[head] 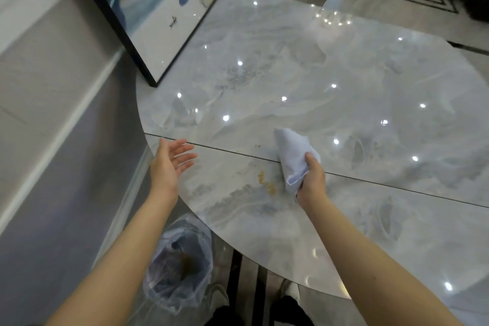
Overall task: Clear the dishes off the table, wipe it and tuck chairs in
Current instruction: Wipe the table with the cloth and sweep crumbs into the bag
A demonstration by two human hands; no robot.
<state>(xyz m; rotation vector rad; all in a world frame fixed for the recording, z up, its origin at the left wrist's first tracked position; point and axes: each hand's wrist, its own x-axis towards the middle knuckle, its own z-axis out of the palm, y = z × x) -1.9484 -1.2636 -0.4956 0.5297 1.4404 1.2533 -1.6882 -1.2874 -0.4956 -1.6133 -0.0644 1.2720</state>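
Below my forearms I see a plastic-lined waste bin [180,264] on the floor. My right hand [312,180] grips a bunched white cloth [293,156] on the glossy grey marble table [344,82], just beside yellowish crumbs [267,182]. My left hand [169,164] hovers at the table's edge, palm up, fingers spread loosely.

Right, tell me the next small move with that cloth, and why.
Probably sweep the white cloth, held in the right hand, left across the yellowish crumbs toward the open left hand cupped at the table edge, above the lined bin.
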